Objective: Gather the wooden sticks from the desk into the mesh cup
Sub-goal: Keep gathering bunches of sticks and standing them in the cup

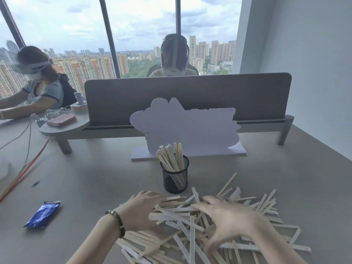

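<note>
Wooden sticks heaped on desk; I spread left hand, right hand, grip open, corralling toward mesh cup.

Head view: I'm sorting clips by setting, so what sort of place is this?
Probably a shared office high in a tower: a grey divider panel splits the desk, another person works at the next seat, and floor-height windows overlook city blocks.

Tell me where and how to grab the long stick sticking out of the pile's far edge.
Pinch the long stick by its free far end, coming from above and the right. That end lies bare on the desk, while its near end is buried under the pile.
</note>
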`<state>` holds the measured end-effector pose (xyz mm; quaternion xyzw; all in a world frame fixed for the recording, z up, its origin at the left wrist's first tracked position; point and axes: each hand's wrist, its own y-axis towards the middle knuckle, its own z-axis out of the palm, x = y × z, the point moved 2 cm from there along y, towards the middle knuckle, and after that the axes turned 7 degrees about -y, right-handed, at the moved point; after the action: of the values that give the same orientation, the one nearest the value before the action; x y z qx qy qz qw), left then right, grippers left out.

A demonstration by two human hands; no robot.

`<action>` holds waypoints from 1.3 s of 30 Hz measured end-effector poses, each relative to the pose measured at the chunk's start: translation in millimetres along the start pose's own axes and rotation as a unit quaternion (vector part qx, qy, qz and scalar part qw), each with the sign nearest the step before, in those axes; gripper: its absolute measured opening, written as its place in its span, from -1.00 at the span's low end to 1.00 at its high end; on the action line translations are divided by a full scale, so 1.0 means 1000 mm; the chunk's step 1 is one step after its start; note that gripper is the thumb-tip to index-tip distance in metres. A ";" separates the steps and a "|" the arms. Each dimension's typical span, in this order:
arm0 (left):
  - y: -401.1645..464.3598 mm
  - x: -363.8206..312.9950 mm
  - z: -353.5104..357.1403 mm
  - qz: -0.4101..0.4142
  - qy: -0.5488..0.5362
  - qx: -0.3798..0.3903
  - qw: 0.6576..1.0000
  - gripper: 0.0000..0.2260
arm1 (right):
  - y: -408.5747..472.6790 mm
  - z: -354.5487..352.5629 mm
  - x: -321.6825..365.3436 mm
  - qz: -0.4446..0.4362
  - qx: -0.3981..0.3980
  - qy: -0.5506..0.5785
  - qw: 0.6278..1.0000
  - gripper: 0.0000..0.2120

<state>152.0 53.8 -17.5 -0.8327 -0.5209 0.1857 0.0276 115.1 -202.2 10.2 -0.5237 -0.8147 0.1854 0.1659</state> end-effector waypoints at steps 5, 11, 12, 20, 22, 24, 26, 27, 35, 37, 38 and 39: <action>-0.001 -0.011 -0.003 0.012 0.008 -0.081 0.997 -0.62 | -0.006 0.002 0.004 0.002 -0.111 -0.021 0.994 -0.17; 0.001 -0.021 0.001 0.026 0.001 -0.089 0.996 -0.85 | -0.004 0.007 0.006 0.000 -0.195 -0.042 0.980 -0.57; 0.001 -0.022 0.001 0.022 -0.002 -0.089 0.996 -0.87 | -0.003 0.008 0.006 -0.001 -0.206 -0.048 0.977 -0.62; -0.001 -0.022 0.006 0.016 -0.010 -0.111 0.994 -0.95 | -0.001 0.010 0.006 -0.015 -0.250 -0.056 0.967 -0.62; -0.002 -0.025 0.002 0.018 -0.010 -0.120 0.993 -0.95 | 0.000 0.010 0.006 -0.019 -0.265 -0.045 0.963 -0.57; -0.004 -0.027 -0.001 0.015 -0.008 -0.131 0.991 -0.95 | -0.001 0.010 0.005 -0.022 -0.275 -0.015 0.961 -0.55; -0.006 -0.027 -0.001 0.011 -0.010 -0.138 0.990 -0.93 | -0.002 0.008 0.005 -0.023 -0.288 0.010 0.957 -0.55; -0.006 -0.027 0.000 0.011 -0.017 -0.141 0.990 -0.91 | -0.002 0.007 0.005 -0.022 -0.295 0.021 0.955 -0.54; -0.008 -0.028 0.000 0.024 -0.168 -0.193 0.966 -0.96 | -0.003 0.000 -0.007 -0.010 -0.341 0.113 0.933 -0.61; -0.008 -0.029 -0.002 -0.002 -0.221 -0.214 0.951 -0.91 | -0.005 -0.003 -0.008 -0.007 -0.352 0.150 0.924 -0.65; -0.009 -0.029 -0.004 -0.018 -0.247 -0.229 0.941 -0.89 | -0.005 -0.004 -0.008 -0.010 -0.355 0.169 0.919 -0.68; -0.009 -0.029 -0.005 -0.030 -0.271 -0.245 0.930 -0.86 | -0.006 -0.005 -0.007 -0.013 -0.357 0.188 0.915 -0.71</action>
<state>134.8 33.6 -2.7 -0.7155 -0.5629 0.2695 -0.3141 115.4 -210.6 16.9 -0.5625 -0.7872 -0.2222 0.1205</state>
